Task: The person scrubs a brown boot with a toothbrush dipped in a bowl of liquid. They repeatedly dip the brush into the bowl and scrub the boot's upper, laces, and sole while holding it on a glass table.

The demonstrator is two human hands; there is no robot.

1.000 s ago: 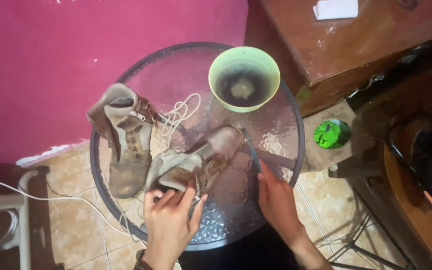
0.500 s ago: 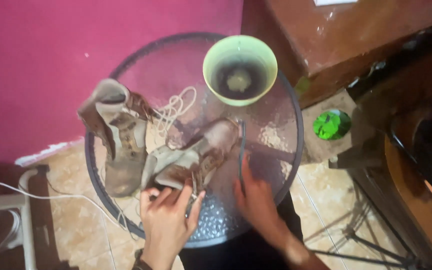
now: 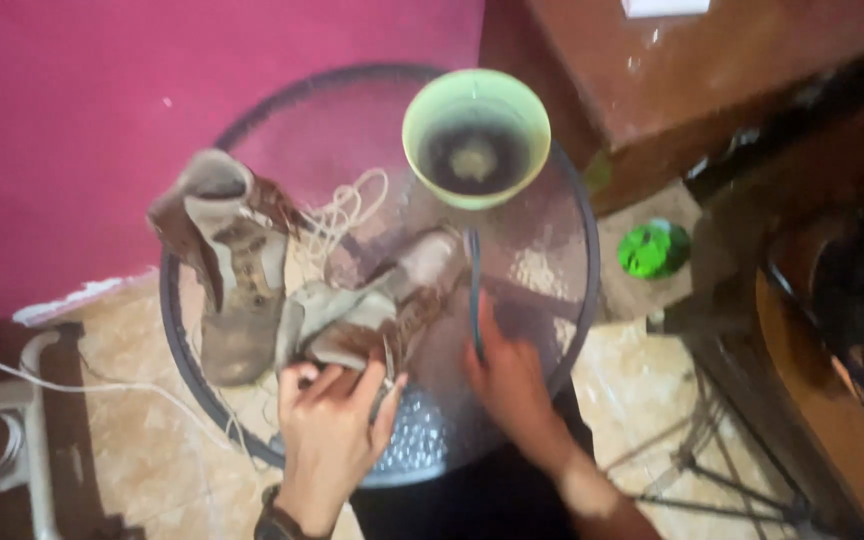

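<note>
Two worn brown boots lie on a round glass table [image 3: 584,300]. One boot [image 3: 234,275] stands at the left with its tongue open. The other boot [image 3: 392,295] lies on its side in the middle, and my left hand [image 3: 334,425] grips its collar from below. My right hand [image 3: 510,385] rests on the glass just right of that boot and holds a thin dark stick [image 3: 473,290] that points toward a green bowl [image 3: 475,135]. Loose pale laces [image 3: 344,212] lie between the boots and the bowl.
The bowl holds dark liquid and sits at the table's far edge. Behind the table is a pink wall [image 3: 102,90], with brown wooden furniture [image 3: 742,70] at the upper right. A green round object [image 3: 656,250] lies on the tiled floor, and a white cable [image 3: 22,372] runs at the left.
My right hand has moved left across the glass with the dark stick, closer to the lying boot. My left hand keeps its grip on that boot.
</note>
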